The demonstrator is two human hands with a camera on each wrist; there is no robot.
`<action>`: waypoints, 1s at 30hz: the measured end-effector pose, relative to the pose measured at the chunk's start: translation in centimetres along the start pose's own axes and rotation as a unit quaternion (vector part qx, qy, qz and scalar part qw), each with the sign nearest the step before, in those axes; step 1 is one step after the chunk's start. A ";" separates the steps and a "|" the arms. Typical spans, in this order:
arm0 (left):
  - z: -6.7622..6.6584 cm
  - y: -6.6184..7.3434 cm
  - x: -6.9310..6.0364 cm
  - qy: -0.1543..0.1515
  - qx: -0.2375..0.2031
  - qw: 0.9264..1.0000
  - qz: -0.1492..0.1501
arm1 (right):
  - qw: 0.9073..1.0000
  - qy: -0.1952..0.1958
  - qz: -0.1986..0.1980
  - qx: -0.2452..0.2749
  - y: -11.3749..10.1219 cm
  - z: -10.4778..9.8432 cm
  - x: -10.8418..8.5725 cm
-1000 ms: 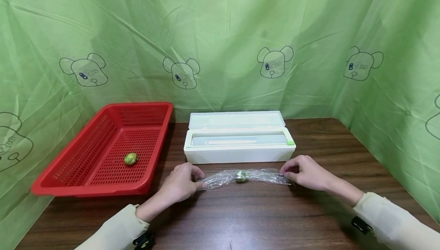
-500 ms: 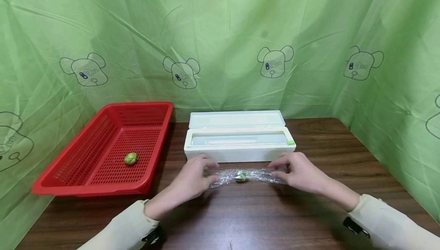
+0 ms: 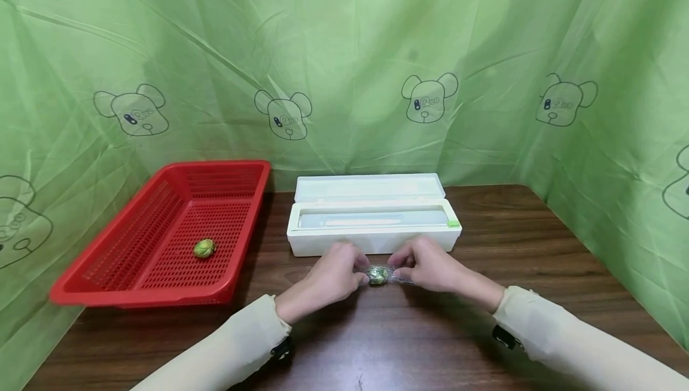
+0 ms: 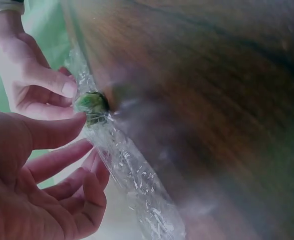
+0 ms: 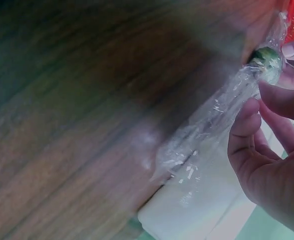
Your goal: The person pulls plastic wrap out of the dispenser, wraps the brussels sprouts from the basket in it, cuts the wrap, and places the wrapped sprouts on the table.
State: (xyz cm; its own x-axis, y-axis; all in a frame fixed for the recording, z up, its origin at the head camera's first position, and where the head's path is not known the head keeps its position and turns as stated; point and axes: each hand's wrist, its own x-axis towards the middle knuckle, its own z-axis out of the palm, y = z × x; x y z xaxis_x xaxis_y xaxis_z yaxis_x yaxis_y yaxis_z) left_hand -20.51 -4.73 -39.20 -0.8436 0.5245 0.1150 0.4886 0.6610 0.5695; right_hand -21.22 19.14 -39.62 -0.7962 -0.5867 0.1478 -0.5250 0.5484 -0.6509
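A small green Brussels sprout [image 3: 378, 275] lies on the table inside a long strip of cling film [image 4: 136, 185]. From the left, my left hand [image 3: 336, 268] pinches the film right beside the sprout, thumb near it and the other fingers curled behind. On the other side my right hand [image 3: 427, 264] pinches the film close to the sprout with thumb and fingers. Both loose ends of the film trail outward past the hands, as the wrist views show. Fingertips of both hands partly hide the film in the head view.
Behind the hands stands a white cling film dispenser [image 3: 377, 241] with its lid raised. At the left, a red perforated basket [image 3: 228, 295] holds another Brussels sprout [image 3: 204, 248]. Green printed cloth [image 3: 355, 80] surrounds the brown wooden table [image 3: 371, 343].
Both hands have slid inward along the film, from its two ends to either side of the sprout. The sprout, the basket and the dispenser have stayed in place.
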 end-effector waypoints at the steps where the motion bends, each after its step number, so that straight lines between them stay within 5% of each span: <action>1: 0.1 0.0 0.0 -0.003 0.000 1.000 -0.001 | 1.000 -0.002 -0.001 0.003 0.0 0.1 0.0; 7: 0.2 -0.1 0.2 -0.010 0.014 1.000 -0.001 | 1.000 -0.007 0.012 0.014 0.1 0.6 0.1; 16: 0.6 -0.4 0.8 -0.011 0.019 1.000 0.009 | 1.000 0.000 -0.022 -0.014 0.5 1.5 0.3; 22: 0.7 -0.5 0.7 -0.015 0.009 1.000 0.020 | 1.000 -0.011 0.000 -0.001 -0.3 1.9 -0.5; 30: 0.7 -0.5 -0.3 0.002 0.049 0.993 0.104 | 0.999 -0.041 0.008 0.007 -2.2 2.1 -2.0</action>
State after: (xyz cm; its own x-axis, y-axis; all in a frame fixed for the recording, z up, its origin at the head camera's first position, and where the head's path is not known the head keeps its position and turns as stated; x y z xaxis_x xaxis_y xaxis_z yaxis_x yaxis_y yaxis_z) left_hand -20.29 -4.83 -40.06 -0.7228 0.6535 0.2249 0.6718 0.5880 0.4505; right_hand -17.84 17.85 -39.98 -0.7772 -0.6247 0.0756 -0.5071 0.5506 -0.6631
